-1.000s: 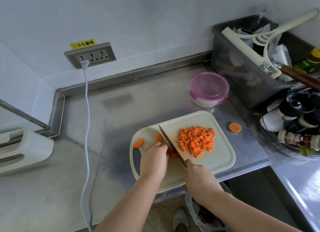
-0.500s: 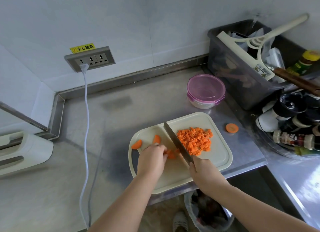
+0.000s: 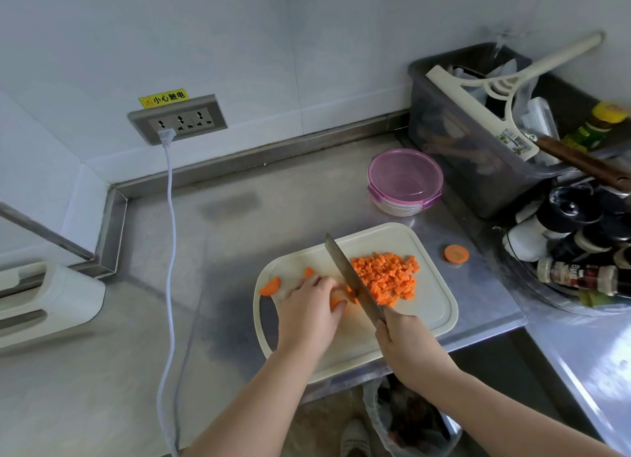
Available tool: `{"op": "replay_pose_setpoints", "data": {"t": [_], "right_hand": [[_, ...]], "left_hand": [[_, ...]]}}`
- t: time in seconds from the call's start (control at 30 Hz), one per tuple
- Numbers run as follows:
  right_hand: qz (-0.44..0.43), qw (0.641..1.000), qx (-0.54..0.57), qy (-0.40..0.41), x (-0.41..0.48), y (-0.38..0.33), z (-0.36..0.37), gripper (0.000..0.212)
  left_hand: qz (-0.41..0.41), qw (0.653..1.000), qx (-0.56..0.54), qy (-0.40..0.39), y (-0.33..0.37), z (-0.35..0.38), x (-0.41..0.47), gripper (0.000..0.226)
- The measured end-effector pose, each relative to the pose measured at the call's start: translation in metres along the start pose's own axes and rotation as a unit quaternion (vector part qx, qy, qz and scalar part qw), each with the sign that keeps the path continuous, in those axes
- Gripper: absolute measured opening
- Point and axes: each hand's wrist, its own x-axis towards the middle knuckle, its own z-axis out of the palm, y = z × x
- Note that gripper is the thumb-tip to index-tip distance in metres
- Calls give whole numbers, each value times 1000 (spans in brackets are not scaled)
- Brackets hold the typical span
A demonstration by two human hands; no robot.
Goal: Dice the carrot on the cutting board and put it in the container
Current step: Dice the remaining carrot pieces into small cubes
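Note:
A cream cutting board (image 3: 433,306) lies on the steel counter. A heap of diced carrot (image 3: 386,275) sits on its right half. My right hand (image 3: 403,344) grips the handle of a knife (image 3: 351,279), whose blade slants across the board just left of the heap. My left hand (image 3: 309,313) holds down small carrot pieces (image 3: 336,303) beside the blade; its fingers hide most of them. Two half-slices (image 3: 271,285) lie at the board's left end. A round carrot slice (image 3: 456,253) rests on the counter right of the board. The lidded pink container (image 3: 404,180) stands behind the board.
A dark bin (image 3: 471,142) with a white squeegee stands at the back right. Spice bottles (image 3: 577,251) crowd a clear tray on the right. A white cord (image 3: 169,251) hangs from the wall socket across the counter. A white appliance (image 3: 44,299) sits at left. A waste bin (image 3: 409,419) is below the counter edge.
The knife blade has shifted right against the diced heap, and my left hand has followed with the pieces it holds. The view has tilted slightly.

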Motion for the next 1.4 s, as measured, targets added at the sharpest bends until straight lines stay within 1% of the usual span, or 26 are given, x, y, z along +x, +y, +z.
{"op": "replay_pose_setpoints", "data": {"t": [0.13,0.27,0.37,0.43,0.5,0.57,0.67,0.7,0.77,0.8,0.83,0.87,0.9,0.93,0.97,1.0,1.03,1.07,1.1,1.2,1.27,1.33,1.4], "right_hand": [[-6,1000,3,19,3,0,-2,14],[-14,998,27,56,7,4,-7,16],[-4,998,7,58,10,8,-15,22],[1,998,-4,60,11,10,-18,29],[2,998,2,59,12,11,-20,28],[0,999,1,55,12,12,-20,22],[-15,998,-23,51,11,11,-19,17],[-21,997,-42,53,11,11,-20,17],[-36,992,-104,63,8,12,-23,28],[-46,986,-145,68,6,13,-26,32],[-57,979,-184,73,4,13,-29,34],[-68,971,-216,79,2,13,-32,35],[-76,965,-238,83,0,14,-34,35],[-81,960,-254,86,-1,14,-35,36],[-82,957,-263,86,-1,16,-36,36],[-81,956,-268,85,0,17,-36,37],[-82,955,-272,86,0,18,-36,38],[-85,954,-276,87,0,19,-35,38],[-88,952,-278,90,0,20,-35,38],[-90,954,-271,90,0,25,-33,35],[-82,958,-263,84,1,28,-33,33],[-73,965,-241,74,1,28,-33,32],[-67,977,-192,57,-1,27,-32,32]], "left_hand": [[20,1000,-15,8,14,8,10,18],[18,1000,12,0,24,14,21,17],[32,999,24,-4,26,18,28,20],[37,999,2,-8,24,18,31,24],[22,999,-42,6,20,12,33,26],[-6,995,-96,40,12,5,33,25],[-56,972,-197,111,4,-6,32,27],[-65,961,-224,146,4,-11,32,26],[-67,934,-265,228,5,-24,35,28],[-57,926,-270,259,5,-32,37,31],[-33,925,-259,275,6,-39,39,34],[8,936,-232,266,7,-45,42,38],[61,953,-189,228,9,-50,45,41],[110,971,-138,160,14,-52,47,42],[147,983,-83,77,22,-54,49,43],[168,985,-35,-2,30,-53,51,43],[178,982,10,-61,38,-50,53,42],[183,977,50,-98,44,-46,56,41],[187,972,78,-118,49,-41,59,39],[191,967,106,-132,57,-30,65,35],[187,971,89,-123,57,-30,68,39],[172,982,18,-78,51,-37,67,43],[122,989,-86,15,37,-45,61,40]]}}
